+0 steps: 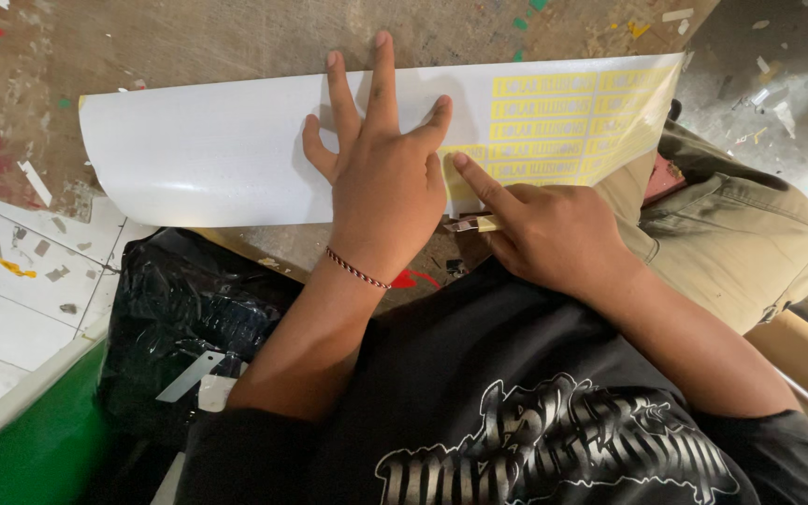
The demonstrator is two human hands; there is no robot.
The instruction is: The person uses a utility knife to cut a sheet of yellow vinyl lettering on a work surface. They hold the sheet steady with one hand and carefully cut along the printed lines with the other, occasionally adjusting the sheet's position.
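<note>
Flat and open, the left hand (381,164) presses palm-down on a white sheet (236,150), fingers spread, gripping nothing. A thin braided band circles its wrist. Just to its right, the right hand (540,229) is closed around a small knife (471,223), whose metal tip pokes out toward the left hand at the sheet's near edge. The right forefinger is stretched out and touches the sheet beside the left thumb.

From left to right: at the far left lies a white tiled floor (21,281) dotted with paper scraps, and below it a green panel (39,449) with a pale rim. Next comes a black plastic bag (180,318), shiny and crumpled, with a loose knife blade (189,376) lying on it. Above the bag, the sheet lies across a worn, paint-stained table (189,47), its left end curling upward. The sheet's left and middle parts are plain white. The left hand rests on its middle. To the right of the hands, the sheet carries rows of yellow stickers (563,122) in a grid; their print is too small to read. The sheet's right end hangs past the table's edge, over the person's knee in olive trousers (741,224). Beyond the knee is a grey floor (778,84) littered with scraps.

Along the bottom, the person's black shirt (516,411) with a silver-grey design fills the view beneath both forearms
</note>
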